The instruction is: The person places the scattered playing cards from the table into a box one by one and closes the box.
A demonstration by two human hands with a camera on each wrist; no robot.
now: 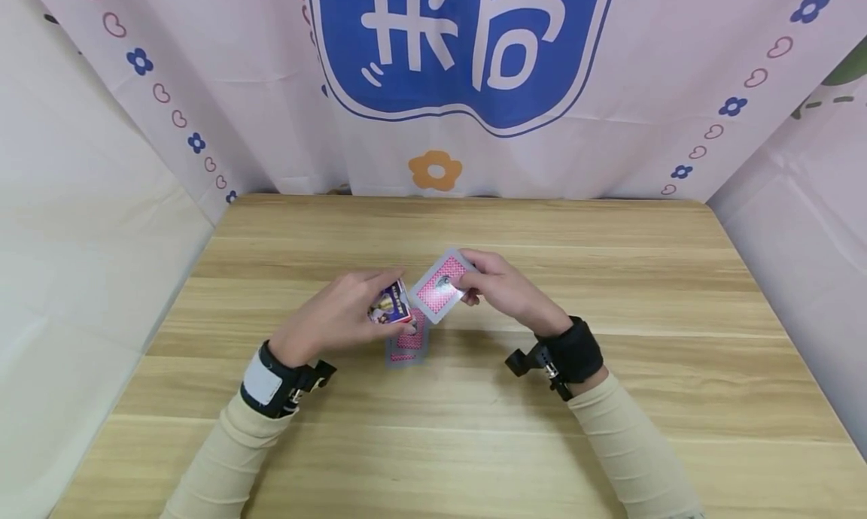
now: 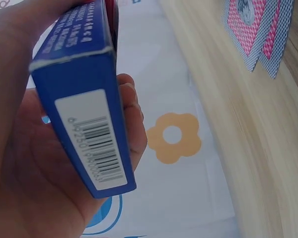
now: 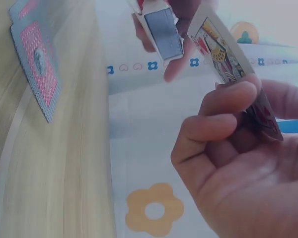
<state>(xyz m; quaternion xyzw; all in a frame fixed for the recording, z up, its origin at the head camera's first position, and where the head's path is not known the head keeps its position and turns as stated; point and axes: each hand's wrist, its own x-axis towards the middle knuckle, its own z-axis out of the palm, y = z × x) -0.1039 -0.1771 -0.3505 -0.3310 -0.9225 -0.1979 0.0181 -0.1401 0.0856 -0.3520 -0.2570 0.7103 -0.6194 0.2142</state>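
In my left hand point(image 1: 339, 312) I grip a small blue card box point(image 2: 89, 134) with a barcode on its end. Its open end, showing a stack of cards point(image 3: 165, 33) inside, faces my right hand in the right wrist view. My right hand point(image 1: 504, 286) pinches one playing card point(image 1: 440, 284) between thumb and fingers, its pink patterned back up. The card's other side point(image 3: 223, 54) shows a red-suited face card. Beneath the left fingers, two overlapping playing cards point(image 1: 406, 350) lie face down on the table.
The wooden table point(image 1: 474, 444) spreads around both hands. A white curtain point(image 1: 271, 113) with a blue sign and flower prints hangs behind its far edge. Black straps with small camera mounts sit on both wrists.
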